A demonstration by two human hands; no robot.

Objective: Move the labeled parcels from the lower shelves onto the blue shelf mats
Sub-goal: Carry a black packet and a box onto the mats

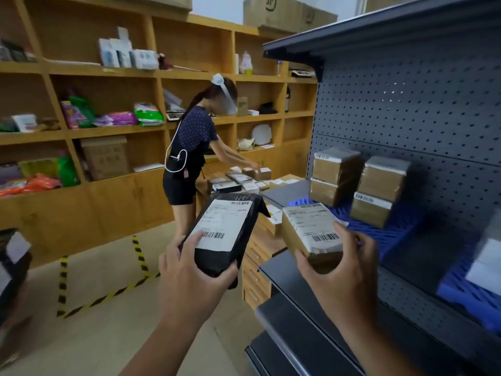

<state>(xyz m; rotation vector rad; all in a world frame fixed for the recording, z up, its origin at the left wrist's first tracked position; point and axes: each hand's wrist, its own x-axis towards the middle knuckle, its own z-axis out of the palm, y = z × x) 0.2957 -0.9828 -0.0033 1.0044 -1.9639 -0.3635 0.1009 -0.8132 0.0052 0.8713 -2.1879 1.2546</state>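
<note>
My left hand (189,270) grips the near end of a black poly-bag parcel (230,256) with a white barcode label, held up in front of me. My right hand (341,270) grips a brown box parcel (292,237) with a white label, at the front edge of the dark metal shelf (287,270). Beyond it a blue shelf mat (390,234) carries several taped brown boxes (379,191) in two stacks. A second blue mat (469,297) at the right holds a white parcel (485,267).
A person (189,147) stands ahead, bent over a low table (282,180) covered with small parcels. Wooden shelving (113,131) with goods lines the left wall. Black-and-yellow tape (108,297) marks the floor. The pegboard back panel (406,104) of the metal rack rises at right.
</note>
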